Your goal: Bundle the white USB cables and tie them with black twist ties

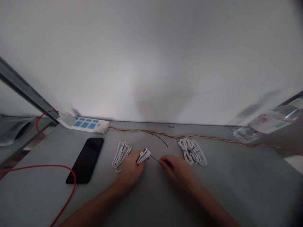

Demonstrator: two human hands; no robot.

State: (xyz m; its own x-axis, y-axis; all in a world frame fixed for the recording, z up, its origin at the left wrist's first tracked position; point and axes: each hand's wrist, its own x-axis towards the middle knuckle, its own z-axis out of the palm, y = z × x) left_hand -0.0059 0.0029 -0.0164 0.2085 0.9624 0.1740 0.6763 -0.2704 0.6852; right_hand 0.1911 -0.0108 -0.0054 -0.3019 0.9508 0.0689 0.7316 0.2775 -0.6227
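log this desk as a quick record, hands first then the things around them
left hand: holding a folded white cable
right hand: pinching a black tie that stretches from that cable
left of the hands: coiled white cable; black phone, red cable across its near end
right of the hands: tied white cable bundle; clear bottle farther out
beyond: loose black strand, twisted wire, power strip at far left

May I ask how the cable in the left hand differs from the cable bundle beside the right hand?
The held cable is in the left hand; the bundle lies on the table. A black tie runs from the held cable to the right hand; the bundle has dark ties around it. The held cable looks smaller than the bundle. Both are white and looped.
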